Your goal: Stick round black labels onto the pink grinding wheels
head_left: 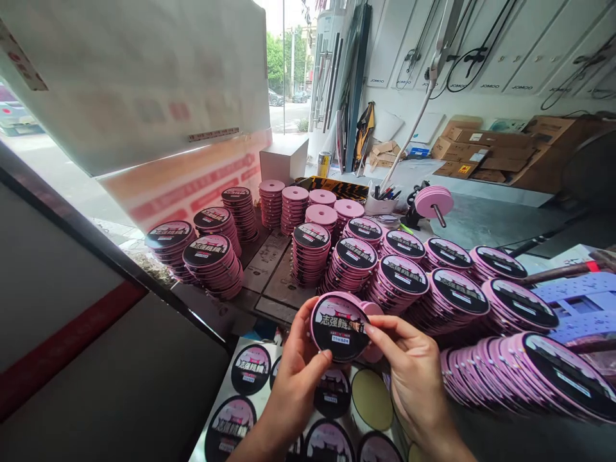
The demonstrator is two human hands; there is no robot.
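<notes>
Our left hand (299, 362) half-curls round a labelled disc (339, 328), seemingly steadying it; our right hand (414, 360) pinches its edge, label sheet (262, 403) below.

Tons of daylight's coming through the tall clear-glass window (294, 72), past the brown worktop's (285, 290) far edge; white panelled wall (505, 70) alongside.

Pen holder (382, 205): one
Plain stacks (295, 208) left of it: five
Labelled stacks (212, 219) farther left: four
Upright labelled stacks (403, 276) before it: nine
Leaning row (510, 369), front right: one
</notes>
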